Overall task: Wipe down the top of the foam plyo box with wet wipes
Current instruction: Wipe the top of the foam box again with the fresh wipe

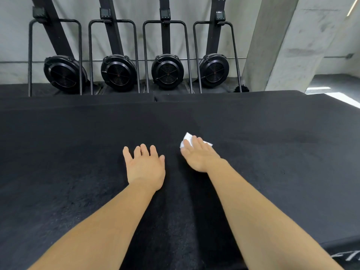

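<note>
The black foam plyo box top fills the lower two thirds of the head view. My right hand lies flat near the middle of the top, straight fingers pressing a white wet wipe against the surface. Only the wipe's far edge and a corner to the right of the fingers show; the rest is under my hand. My left hand rests palm down on the top just left of it, fingers spread, holding nothing. Both bare forearms reach in from the bottom edge.
Several black rowing machines stand upright against the grey wall beyond the box's far edge. A concrete pillar rises at the right. The box's right edge drops off near a bright floor patch. A seam splits the far edge.
</note>
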A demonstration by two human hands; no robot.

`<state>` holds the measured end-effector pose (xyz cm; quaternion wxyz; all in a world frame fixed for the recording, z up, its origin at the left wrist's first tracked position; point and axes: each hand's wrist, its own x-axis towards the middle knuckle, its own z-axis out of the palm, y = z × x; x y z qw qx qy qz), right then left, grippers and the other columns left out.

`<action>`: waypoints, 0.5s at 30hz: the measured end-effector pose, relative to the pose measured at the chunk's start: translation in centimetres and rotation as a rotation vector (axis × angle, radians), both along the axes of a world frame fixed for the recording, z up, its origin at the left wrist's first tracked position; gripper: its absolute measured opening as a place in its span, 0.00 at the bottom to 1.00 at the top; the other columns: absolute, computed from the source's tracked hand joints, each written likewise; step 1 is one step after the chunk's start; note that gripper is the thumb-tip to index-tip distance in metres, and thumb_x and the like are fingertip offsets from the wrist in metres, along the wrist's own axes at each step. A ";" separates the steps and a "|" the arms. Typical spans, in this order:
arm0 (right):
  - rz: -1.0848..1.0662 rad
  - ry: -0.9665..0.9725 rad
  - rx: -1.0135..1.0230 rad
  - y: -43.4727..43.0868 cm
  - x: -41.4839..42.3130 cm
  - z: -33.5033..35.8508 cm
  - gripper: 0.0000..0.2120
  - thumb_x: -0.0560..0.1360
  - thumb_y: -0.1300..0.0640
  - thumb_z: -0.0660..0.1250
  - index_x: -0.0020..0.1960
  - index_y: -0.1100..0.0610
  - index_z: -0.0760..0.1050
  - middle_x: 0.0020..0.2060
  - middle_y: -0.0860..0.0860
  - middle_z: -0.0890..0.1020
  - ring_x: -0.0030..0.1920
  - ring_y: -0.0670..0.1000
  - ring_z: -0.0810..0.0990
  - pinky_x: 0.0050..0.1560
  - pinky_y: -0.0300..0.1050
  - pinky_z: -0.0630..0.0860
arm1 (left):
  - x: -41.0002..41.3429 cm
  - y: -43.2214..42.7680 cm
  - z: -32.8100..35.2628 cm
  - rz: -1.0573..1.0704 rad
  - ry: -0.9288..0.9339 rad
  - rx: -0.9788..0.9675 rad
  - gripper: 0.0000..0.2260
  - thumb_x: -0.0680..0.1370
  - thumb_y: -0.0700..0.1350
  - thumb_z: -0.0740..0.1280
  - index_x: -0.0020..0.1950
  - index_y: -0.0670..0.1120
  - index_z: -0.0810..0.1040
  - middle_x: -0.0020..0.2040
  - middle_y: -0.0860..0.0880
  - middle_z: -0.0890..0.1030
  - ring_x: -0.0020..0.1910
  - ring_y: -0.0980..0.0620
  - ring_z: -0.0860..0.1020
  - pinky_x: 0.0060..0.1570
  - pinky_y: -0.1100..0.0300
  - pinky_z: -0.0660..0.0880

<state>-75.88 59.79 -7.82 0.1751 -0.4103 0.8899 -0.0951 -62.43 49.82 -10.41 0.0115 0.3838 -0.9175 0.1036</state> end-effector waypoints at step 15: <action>-0.266 0.172 0.045 2.2 -5.1 -0.5 0.28 0.82 0.44 0.46 0.77 0.58 0.55 0.72 0.56 0.60 0.71 0.57 0.58 0.73 0.51 0.55 | -0.4 -0.1 -0.2 0.019 -0.048 -0.021 0.26 0.82 0.54 0.40 0.79 0.46 0.51 0.77 0.43 0.58 0.75 0.42 0.57 0.72 0.37 0.40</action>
